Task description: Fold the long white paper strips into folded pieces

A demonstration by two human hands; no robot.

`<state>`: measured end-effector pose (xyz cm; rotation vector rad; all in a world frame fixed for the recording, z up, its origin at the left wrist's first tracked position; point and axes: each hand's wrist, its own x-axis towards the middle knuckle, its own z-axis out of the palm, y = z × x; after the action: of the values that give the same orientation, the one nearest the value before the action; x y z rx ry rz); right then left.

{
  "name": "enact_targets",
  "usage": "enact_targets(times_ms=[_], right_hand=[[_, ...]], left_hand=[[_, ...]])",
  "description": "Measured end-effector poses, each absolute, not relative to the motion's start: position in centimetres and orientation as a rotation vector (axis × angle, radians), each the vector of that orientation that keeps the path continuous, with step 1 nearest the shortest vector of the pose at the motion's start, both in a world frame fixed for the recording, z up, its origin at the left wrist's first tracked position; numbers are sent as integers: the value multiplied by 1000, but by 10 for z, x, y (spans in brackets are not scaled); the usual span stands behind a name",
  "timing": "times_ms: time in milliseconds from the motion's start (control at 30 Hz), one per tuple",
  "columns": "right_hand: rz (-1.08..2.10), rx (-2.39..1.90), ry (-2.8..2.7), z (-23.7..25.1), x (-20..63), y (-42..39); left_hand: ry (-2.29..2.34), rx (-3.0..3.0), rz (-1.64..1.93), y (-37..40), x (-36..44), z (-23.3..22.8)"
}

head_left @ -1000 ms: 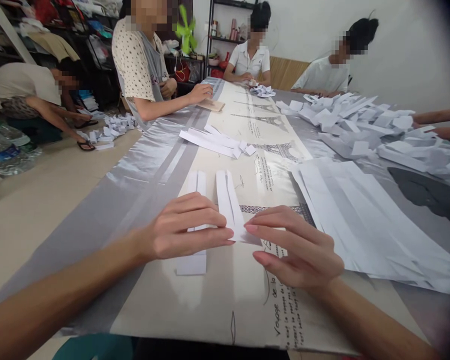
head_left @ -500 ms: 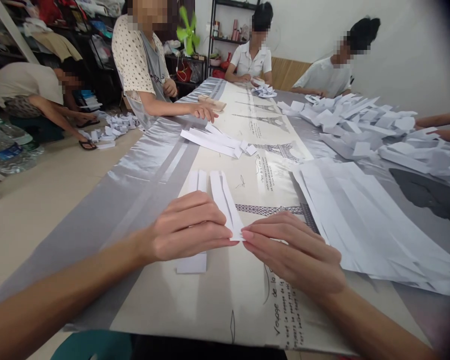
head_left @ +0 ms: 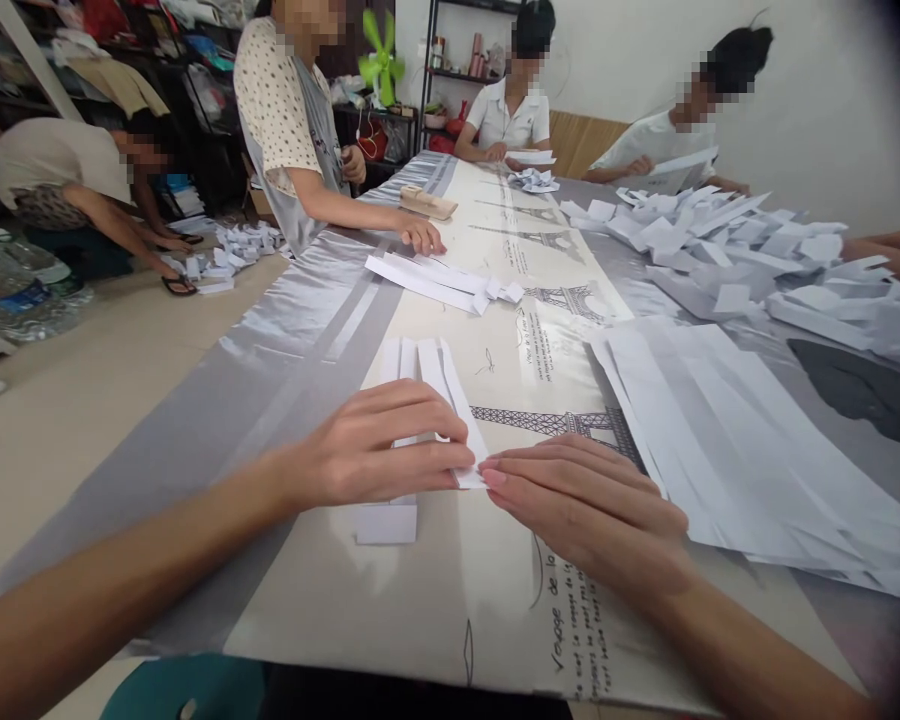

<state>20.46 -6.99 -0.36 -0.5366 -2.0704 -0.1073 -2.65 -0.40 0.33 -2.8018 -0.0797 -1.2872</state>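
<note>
A folded white paper strip (head_left: 451,385) runs away from me over the table, its near end pinched between both hands. My left hand (head_left: 390,445) grips that end with thumb and fingertips from the left. From the right, my right hand (head_left: 585,510) pinches the same end, its fingertips almost meeting the left ones. Under and beside my left hand lies another paper strip (head_left: 387,524), partly covered by the fingers. To the right of my right hand a broad stack of white paper sheets (head_left: 727,440) is fanned out.
The table wears a printed cloth (head_left: 330,610). Further off are more strips (head_left: 427,280), a wooden block (head_left: 427,202) and a large heap of folded papers (head_left: 720,235). Several people work around the table; one crouches by papers (head_left: 244,245) on the floor. A dark flat item (head_left: 855,390) lies right.
My hands stay on the strip's near end with only a slight shift. A far-right person now holds up a white sheet. The hand at far left has moved slightly right, off the wooden block.
</note>
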Motion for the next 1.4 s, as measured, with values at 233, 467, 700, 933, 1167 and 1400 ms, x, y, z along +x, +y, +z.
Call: enact_targets(times_ms=[233, 467, 700, 933, 1167, 1400], right_hand=[[-92, -487, -2110, -3, 205, -69], [-106, -454, -2114, -3, 205, -69], [-81, -524, -2160, -3, 203, -68], [-159, -553, -2063, -1, 208, -60], [-178, -539, -2125, -3, 211, -61], [-254, -489, -2244, 3, 216, -69]], left_hand=[[-59, -2809, -1302, 0, -32, -5], [-54, -2791, -1247, -6, -30, 6], [-61, -2758, -1262, -14, -27, 10], [-34, -2719, -1318, -8, -28, -1], [-28, -2659, -1331, -8, -25, 4], [-58, -2720, -1180, -10, -28, 9]])
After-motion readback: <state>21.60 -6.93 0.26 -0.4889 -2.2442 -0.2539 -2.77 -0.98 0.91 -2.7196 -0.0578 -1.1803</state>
